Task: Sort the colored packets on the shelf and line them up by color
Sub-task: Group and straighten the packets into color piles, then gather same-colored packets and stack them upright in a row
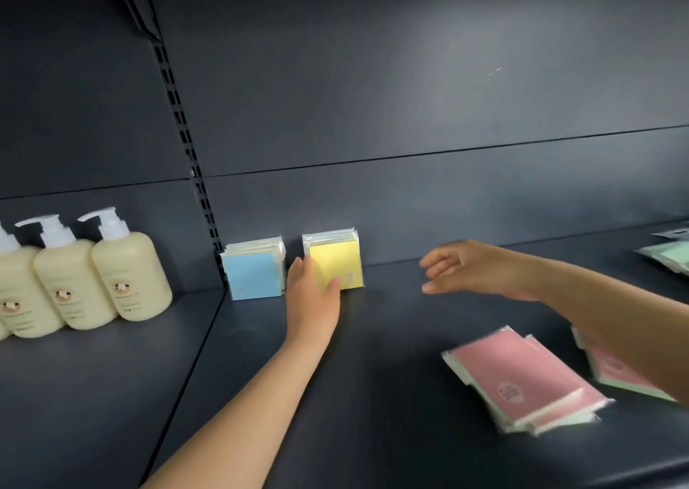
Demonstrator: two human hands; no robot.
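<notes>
Dark grey metal runs everywhere I look: the shelf [373, 339] under my arms, the back wall [410, 97] with its seam, and a slotted upright strip [182, 130] dividing two bays. My left hand [311, 296] rests against the yellow packets [337, 261], thumb and fingers curled round the front of that upright stack, so its grip is on them. Just left of it, close but apart, the blue packets [253, 274] stand upright against the wall. My right hand [469, 268] hovers over bare shelf, well right of the yellow stack, fingers straight, its grip released. Pink packets [522, 376] lie flat in a loose pile near the front, more pink ones [611, 369] lie partly under my right forearm, and green packets [671, 257] sit at the far right. Three cream pump bottles [126, 272] stand in the left bay.
</notes>
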